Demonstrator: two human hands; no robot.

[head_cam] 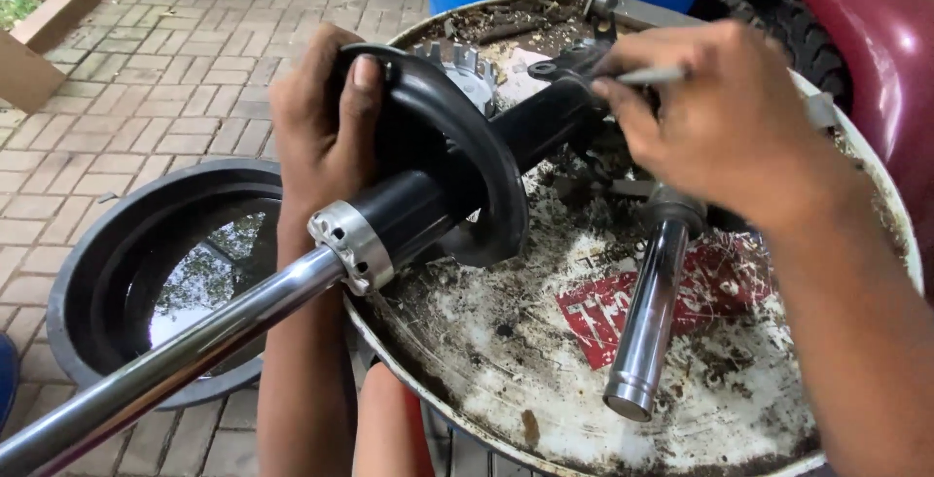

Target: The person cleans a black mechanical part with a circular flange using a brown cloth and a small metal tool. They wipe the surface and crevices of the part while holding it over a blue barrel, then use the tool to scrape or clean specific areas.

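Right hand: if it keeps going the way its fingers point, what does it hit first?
The right hand points left, holding a thin metal tool. First in line looks to be the strut's black body, near the bracket; depth is unclear, so contact may already exist.

Your shock absorber's chrome rod (165, 360) runs out of frame at the lower left, end unseen. Your right hand (720, 117) covers the far end of the black body beside the drum lid (545, 409). The thin metal piece (652, 75) in your fingers: too small to identify.
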